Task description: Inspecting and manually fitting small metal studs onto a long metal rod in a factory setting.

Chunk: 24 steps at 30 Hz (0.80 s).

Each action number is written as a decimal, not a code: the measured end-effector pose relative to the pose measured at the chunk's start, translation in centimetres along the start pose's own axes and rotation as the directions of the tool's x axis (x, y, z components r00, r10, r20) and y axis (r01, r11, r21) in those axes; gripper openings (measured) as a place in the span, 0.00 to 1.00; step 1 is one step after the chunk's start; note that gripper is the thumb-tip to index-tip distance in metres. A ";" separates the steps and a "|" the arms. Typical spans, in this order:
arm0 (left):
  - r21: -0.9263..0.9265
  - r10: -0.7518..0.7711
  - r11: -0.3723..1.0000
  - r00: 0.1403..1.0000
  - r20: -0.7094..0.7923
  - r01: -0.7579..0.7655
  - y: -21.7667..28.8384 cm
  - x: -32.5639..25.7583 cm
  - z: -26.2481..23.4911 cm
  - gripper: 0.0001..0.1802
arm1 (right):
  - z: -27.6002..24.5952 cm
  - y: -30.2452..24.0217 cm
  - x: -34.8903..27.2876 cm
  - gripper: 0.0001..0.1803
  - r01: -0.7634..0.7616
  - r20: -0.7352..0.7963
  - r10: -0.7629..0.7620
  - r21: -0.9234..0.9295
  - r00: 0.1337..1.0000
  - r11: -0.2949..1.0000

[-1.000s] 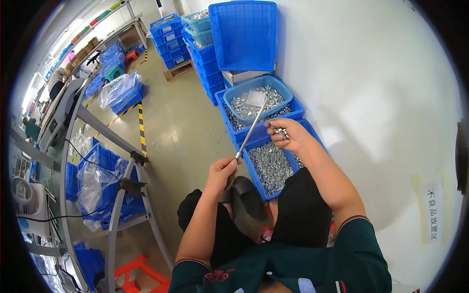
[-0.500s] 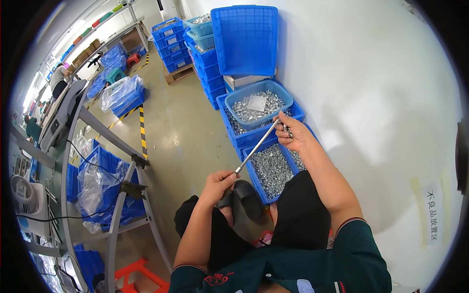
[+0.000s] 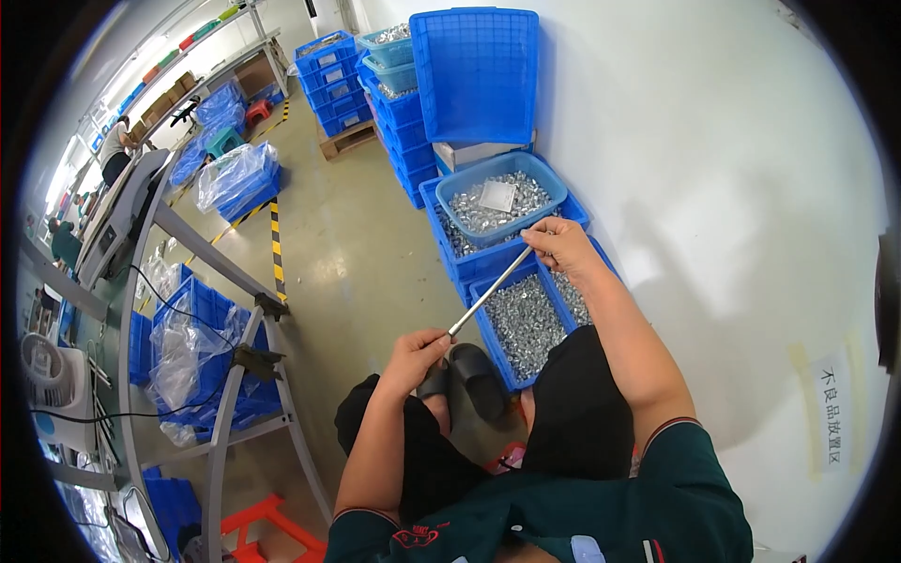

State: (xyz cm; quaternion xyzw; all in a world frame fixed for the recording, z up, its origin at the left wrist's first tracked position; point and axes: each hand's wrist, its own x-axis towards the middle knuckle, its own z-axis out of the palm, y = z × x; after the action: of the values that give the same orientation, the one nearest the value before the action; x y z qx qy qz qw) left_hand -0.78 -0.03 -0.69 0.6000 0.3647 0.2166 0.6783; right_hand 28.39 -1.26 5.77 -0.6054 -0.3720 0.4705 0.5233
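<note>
A slim silvery metal rod [image 3: 491, 292] slants between my hands, its far end up and to the right. My left hand [image 3: 419, 359] is closed round the lower end. At the upper end, the thumb and fingers of my right hand [image 3: 560, 248] pinch the rod's tip; whether small parts lie in the curled fingers is hidden. Below the rod is a blue divided bin [image 3: 496, 361] filled with small shiny metal pieces [image 3: 526, 324]. Behind my right hand, a light blue basket [image 3: 453, 221] of similar pieces, with a white card [image 3: 497, 196] on top, rests on a larger blue crate [image 3: 447, 251].
An upright blue crate [image 3: 476, 75] and stacked blue crates [image 3: 405, 141] stand along the white wall [image 3: 694, 113]. To the left are a grey-framed workbench [image 3: 225, 413], plastic-wrapped bins [image 3: 192, 338] and a black cable. A red stool [image 3: 267, 525] is low at left. Other people stand far left.
My right hand has turned, its fingers now over the rod's tip; the small metal pieces seen in its fingers before no longer show. My left hand keeps its grip, nearly still.
</note>
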 end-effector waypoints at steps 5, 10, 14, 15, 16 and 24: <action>-0.003 -0.030 1.000 1.000 0.006 0.030 0.5 0.0 0.2 0.13 | -0.5 0.3 0.3 0.10 -0.068 0.106 0.038 0.296 0.994 0.953; 0.038 0.026 0.999 0.999 -0.030 -0.025 -0.9 0.6 0.0 0.13 | -0.1 0.5 0.2 0.11 0.043 -0.010 -0.042 0.123 0.999 0.991; 0.014 0.016 1.000 1.000 0.007 -0.017 -0.1 0.4 0.1 0.13 | -1.2 0.6 0.2 0.11 -0.134 0.162 0.074 0.404 0.984 0.905; -0.003 -0.009 1.000 1.000 0.005 0.009 0.4 0.3 0.2 0.13 | -1.5 0.7 0.2 0.11 -0.133 0.160 0.074 0.403 0.984 0.906; -0.019 -0.035 0.999 0.999 0.001 0.035 0.7 0.1 0.3 0.13 | -1.5 0.6 0.2 0.10 -0.170 0.213 0.074 0.480 0.974 0.861; -0.010 -0.023 1.000 1.000 0.008 0.023 1.2 0.0 0.2 0.13 | -2.1 1.0 0.7 0.10 -0.257 0.317 0.077 0.578 0.945 0.775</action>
State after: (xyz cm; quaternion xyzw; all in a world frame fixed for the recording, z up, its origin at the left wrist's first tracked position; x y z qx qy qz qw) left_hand -0.49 0.04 0.53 0.5933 0.3680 0.2084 0.6850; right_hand 30.52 -1.38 4.73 -0.3626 -0.2128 0.6896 0.5896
